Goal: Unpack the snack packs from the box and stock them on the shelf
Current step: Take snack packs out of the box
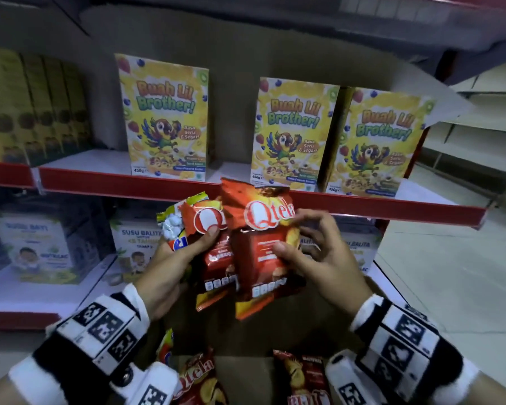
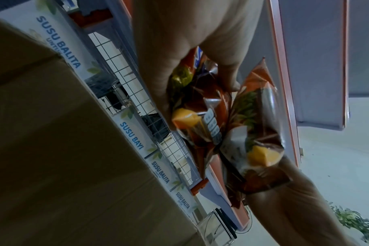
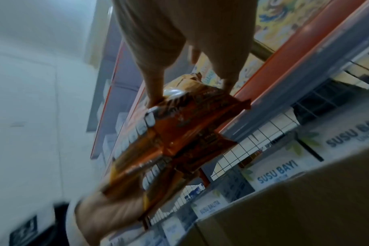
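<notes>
Fingers of the left hand [image 1: 176, 267] are curled round a fanned bunch: a red Qtela pack [image 1: 214, 247] under the thumb, with a yellow-white pack [image 1: 173, 226] tucked behind it. Right hand [image 1: 319, 258] pinches the front Qtela pack [image 1: 263, 247], thumb on its face and the other fingers behind its right edge. Head view puts both hands above the open cardboard box [image 1: 246, 372], level with the red shelf edge [image 1: 129, 182]. My read: left acts as a holder so right can peel off one pack at a time. More Qtela packs [image 1: 199, 381] lie in the box, so unpacking isn't done. Cereal boxes [image 1: 164, 118] stand on the upper shelf with a gap between them, a likely slot.

Left wrist view: the left hand's fingers [image 2: 228, 73] clamp the pack tops; glossy, crinkled foil bags hang below with yellow corners, and the other hand is touching the nearer one. Box wall [image 2: 63, 133] is close on the left; milk cartons [image 2: 133, 133] are behind.

Right wrist view: blurred. Thumb and fingers [image 3: 156, 93] grip the upper part of the orange-red pack, which bends where pinched. Soft, puffy bags, so a light grip should do.
</notes>
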Demonstrator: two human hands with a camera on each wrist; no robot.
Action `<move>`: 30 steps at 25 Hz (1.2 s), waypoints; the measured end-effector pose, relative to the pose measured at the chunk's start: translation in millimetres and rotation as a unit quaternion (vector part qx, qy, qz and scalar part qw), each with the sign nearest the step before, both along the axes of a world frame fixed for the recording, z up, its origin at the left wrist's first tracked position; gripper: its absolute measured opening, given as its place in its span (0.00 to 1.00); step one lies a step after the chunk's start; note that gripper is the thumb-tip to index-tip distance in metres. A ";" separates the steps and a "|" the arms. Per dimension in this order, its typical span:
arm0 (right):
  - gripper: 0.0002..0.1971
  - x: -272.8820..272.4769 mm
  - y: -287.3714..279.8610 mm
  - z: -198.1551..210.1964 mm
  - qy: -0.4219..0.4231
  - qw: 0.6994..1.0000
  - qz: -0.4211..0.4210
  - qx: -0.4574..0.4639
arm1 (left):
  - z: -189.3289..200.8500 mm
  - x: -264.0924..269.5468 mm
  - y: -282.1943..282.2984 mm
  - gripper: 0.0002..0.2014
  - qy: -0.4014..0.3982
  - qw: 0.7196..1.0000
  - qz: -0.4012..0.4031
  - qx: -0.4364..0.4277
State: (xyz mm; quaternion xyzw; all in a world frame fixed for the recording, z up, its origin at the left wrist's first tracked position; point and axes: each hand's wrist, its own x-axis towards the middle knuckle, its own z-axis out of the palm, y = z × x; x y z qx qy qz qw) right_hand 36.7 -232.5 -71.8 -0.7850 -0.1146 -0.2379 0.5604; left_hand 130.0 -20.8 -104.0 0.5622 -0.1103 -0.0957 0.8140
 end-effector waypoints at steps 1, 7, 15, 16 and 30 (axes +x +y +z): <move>0.38 4.5 0.3 -0.9 0.039 0.998 -0.018 0.037 | 0.4 -2.1 -2.3 0.18 -0.011 1.000 -0.001 -0.003; 0.41 7.6 -9.4 7.2 0.223 0.951 0.070 0.201 | 8.8 -0.4 -0.9 0.27 -0.053 0.998 0.015 -0.008; 0.30 0.5 -9.7 13.5 0.235 0.933 0.109 0.250 | 14.2 -9.0 -3.2 0.33 -0.080 0.996 -0.024 0.021; 0.28 0.5 -8.4 12.6 0.234 0.931 0.115 0.254 | 14.9 -9.7 -3.4 0.35 -0.084 0.996 -0.025 0.024; 0.34 20.7 -8.5 30.5 0.223 0.943 0.088 0.232 | 44.8 0.5 -4.9 0.39 -0.049 0.997 -0.053 0.034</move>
